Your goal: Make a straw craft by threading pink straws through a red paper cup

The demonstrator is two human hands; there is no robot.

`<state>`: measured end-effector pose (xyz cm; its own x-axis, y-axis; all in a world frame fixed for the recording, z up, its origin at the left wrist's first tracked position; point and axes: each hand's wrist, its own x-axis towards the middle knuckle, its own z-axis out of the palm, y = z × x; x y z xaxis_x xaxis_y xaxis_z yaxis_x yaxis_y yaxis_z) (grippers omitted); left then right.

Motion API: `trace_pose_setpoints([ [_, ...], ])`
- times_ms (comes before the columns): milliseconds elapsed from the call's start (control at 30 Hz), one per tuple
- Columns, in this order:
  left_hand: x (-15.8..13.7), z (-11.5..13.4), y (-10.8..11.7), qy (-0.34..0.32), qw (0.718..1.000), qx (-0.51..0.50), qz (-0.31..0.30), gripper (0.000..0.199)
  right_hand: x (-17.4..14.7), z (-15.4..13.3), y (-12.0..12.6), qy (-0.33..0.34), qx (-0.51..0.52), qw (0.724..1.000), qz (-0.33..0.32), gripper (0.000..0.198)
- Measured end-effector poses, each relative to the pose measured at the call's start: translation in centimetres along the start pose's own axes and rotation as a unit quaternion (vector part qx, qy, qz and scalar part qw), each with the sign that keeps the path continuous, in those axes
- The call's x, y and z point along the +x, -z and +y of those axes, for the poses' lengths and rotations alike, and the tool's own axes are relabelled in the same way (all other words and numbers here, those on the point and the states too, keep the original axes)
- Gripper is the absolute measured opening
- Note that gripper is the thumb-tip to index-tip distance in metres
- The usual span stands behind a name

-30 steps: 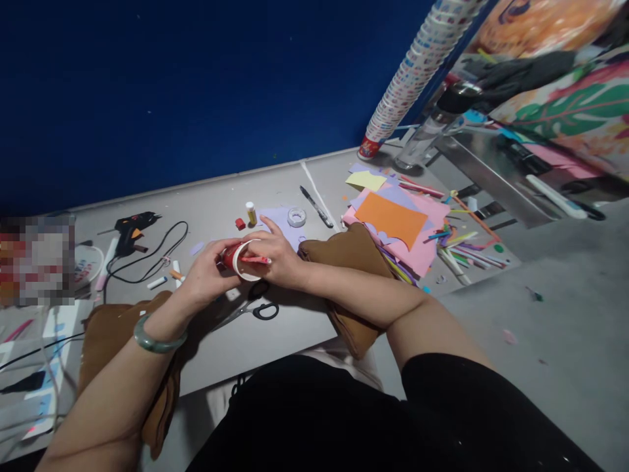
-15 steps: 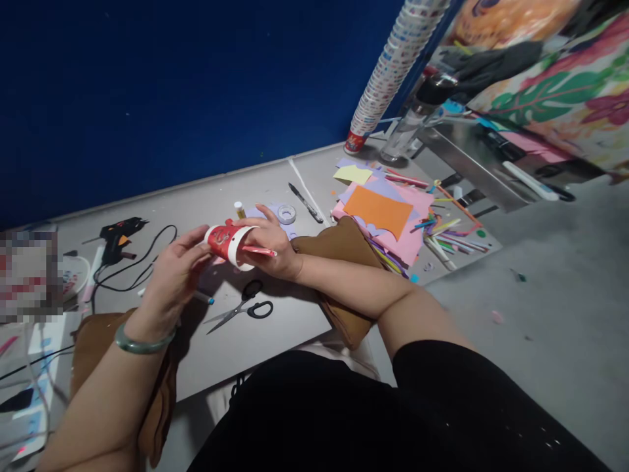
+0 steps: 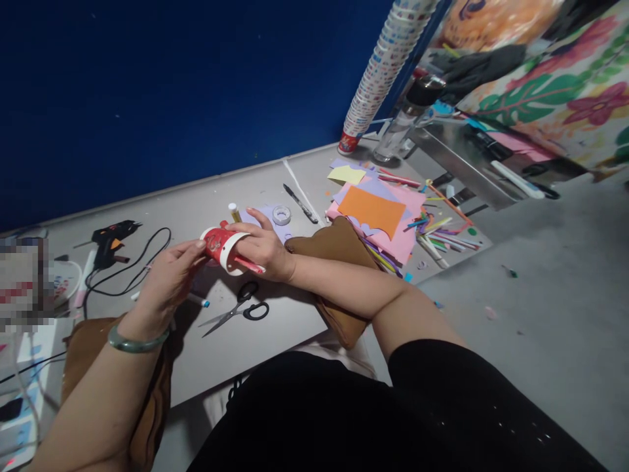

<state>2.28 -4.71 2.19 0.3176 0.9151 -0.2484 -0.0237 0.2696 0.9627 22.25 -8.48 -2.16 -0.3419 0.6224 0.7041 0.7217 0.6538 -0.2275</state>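
A red and white paper cup is held sideways above the table between both hands. My left hand pinches the cup's left end between thumb and fingers. My right hand grips it at the rim, with some fingers inside the cup's mouth. A thin red-and-white stick-like piece projects from the mouth beside my right hand; whether it is fixed to the cup I cannot tell. Black-handled scissors lie on the table below the cup. Behind my right hand are a roll of clear tape and a yellow glue-like tube.
A black glue gun with its cord lies at left. Coloured paper sheets and several pens are piled at right. A tall stack of paper cups leans by the blue wall, next to a clear bottle. A black pen lies mid-table.
The cup has tilted, its mouth turning further downward, with both hands still on it. The whole view has shifted slightly.
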Motion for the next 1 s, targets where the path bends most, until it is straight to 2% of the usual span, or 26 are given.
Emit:
trace_pose_setpoints([
  [133,-0.2,0.1,-0.1,-0.006,1.000,0.001,0.009,0.038,-0.1,-0.1,0.0,0.008,0.008,0.999,0.032,0.019],
  [300,-0.6,0.1,-0.2,-0.005,1.000,-0.008,-0.009,0.035,-0.4,-0.2,0.0,-0.002,0.059,0.995,0.084,0.019],
  [400,-0.6,-0.2,-0.2,-0.013,1.000,-0.005,-0.025,0.034,-0.3,-0.3,0.1,-0.035,0.084,0.993,0.075,0.019],
  [600,-0.6,-0.9,-0.3,-0.041,0.999,0.000,-0.006,0.034,0.0,-0.7,0.8,-0.110,0.156,0.979,0.071,0.017],
  [800,-0.8,-0.7,-0.4,-0.040,0.999,-0.014,-0.015,0.029,0.0,-0.6,0.6,-0.057,0.112,0.989,0.077,0.017],
  [867,-0.8,-0.8,-0.5,-0.043,0.999,-0.008,-0.015,0.030,0.0,-0.8,0.6,-0.079,0.141,0.983,0.085,0.016],
  [1000,-0.8,-1.1,-0.5,-0.065,0.997,0.032,-0.016,0.033,0.3,-0.9,0.7,-0.169,0.208,0.958,0.102,0.013],
])
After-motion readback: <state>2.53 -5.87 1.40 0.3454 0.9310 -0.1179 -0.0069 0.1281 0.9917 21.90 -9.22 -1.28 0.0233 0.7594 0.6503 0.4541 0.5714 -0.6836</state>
